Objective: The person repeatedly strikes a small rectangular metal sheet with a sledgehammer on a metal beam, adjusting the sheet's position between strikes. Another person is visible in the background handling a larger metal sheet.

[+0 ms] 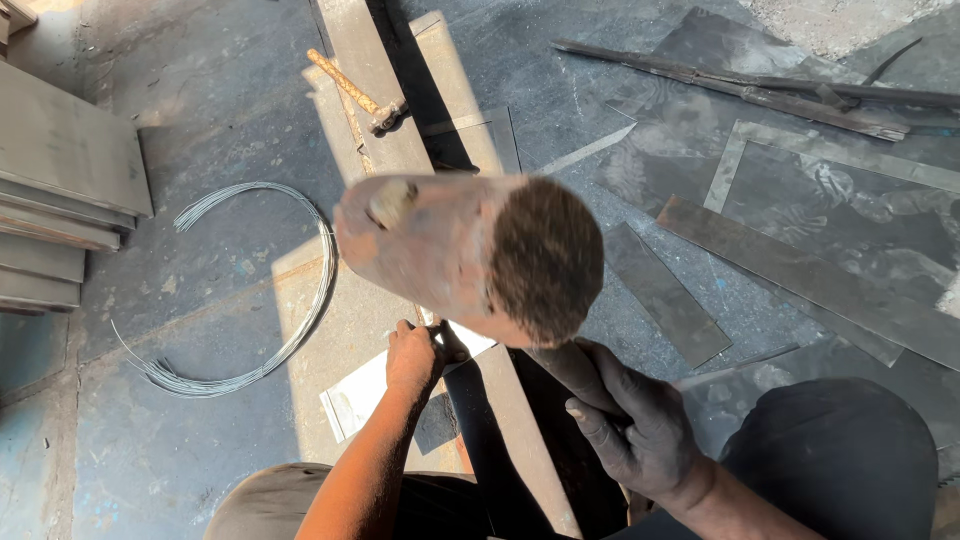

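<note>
Gripping the handle of a big wooden mallet (470, 255), the right hand (640, 425) has its fingers wrapped tight, the blurred head raised close to the camera. Lower left of it, the left hand (415, 360) presses down on a small shiny metal sheet (365, 395) lying against a long steel bar (375, 85). Farther off, a wire coil (260, 290) curls on the floor, and a small hammer (355, 92) rests on the bar.

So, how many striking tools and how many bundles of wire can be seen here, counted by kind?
Wooden mallet, held raised in the right hand: 1
Small hammer lying on the long metal bar: 1
Curved wire bundle on the floor: 1
Total: 3
</note>
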